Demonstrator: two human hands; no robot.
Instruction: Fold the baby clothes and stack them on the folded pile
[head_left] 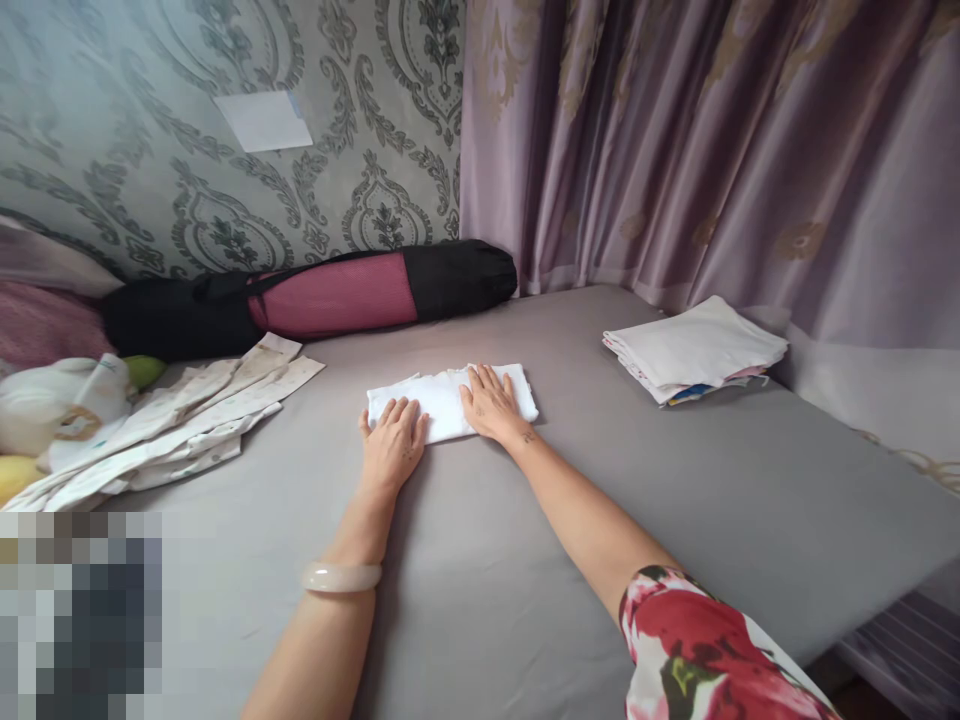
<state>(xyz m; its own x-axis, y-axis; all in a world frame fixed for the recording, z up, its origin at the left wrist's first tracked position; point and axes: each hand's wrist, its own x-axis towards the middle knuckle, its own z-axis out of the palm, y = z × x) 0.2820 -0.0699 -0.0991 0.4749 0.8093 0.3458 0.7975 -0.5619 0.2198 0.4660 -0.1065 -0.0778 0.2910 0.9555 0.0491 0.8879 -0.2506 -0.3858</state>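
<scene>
- Black bag by the wall holds a rolled pink mat.
- Folded white cloth lies mid-bed.
- Left hand and right hand press flat on it, fingers spread, grasping nothing.

White cloth, folded into a long flat rectangle, lying crosswise on the grey bed, roughly mid-surface and well apart from everything around it. Plain fabric, no print showing, a few soft creases across the top. Upper edge slightly uneven, layers peeking out at the left end. Near edge at the left end covered by flat fingers, right part pressed under a flat palm. Right end squared off, neat.
</scene>
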